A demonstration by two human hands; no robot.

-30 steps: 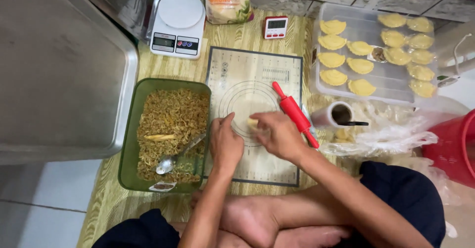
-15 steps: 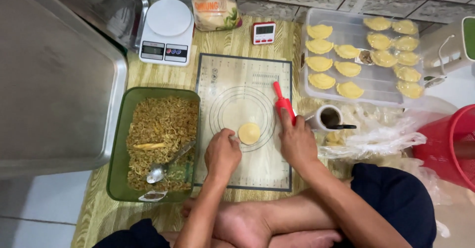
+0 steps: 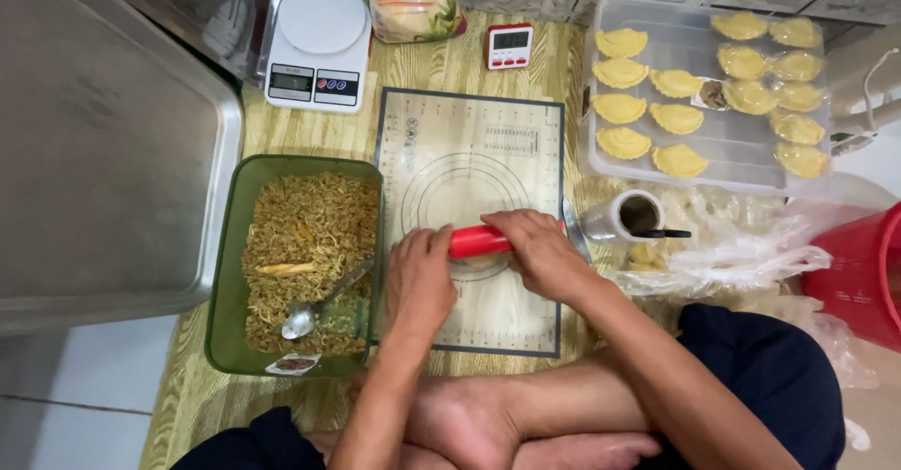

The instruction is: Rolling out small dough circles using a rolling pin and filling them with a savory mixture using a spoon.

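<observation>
left hand (image 3: 419,278): palm down on left end of rolling pin (image 3: 479,241), fingers over it
right hand (image 3: 540,252): palm down on right end, pressing
pin: red, lies crosswise on mat (image 3: 441,132), low in the printed circles
dough: under pin, mostly hidden
green tray (image 3: 235,245): left of mat, filling plus spoon (image 3: 314,306)
clear tray (image 3: 704,156): upper right, folded pastries (image 3: 648,104) in rows
scale (image 3: 319,43), timer (image 3: 510,46): above mat
</observation>
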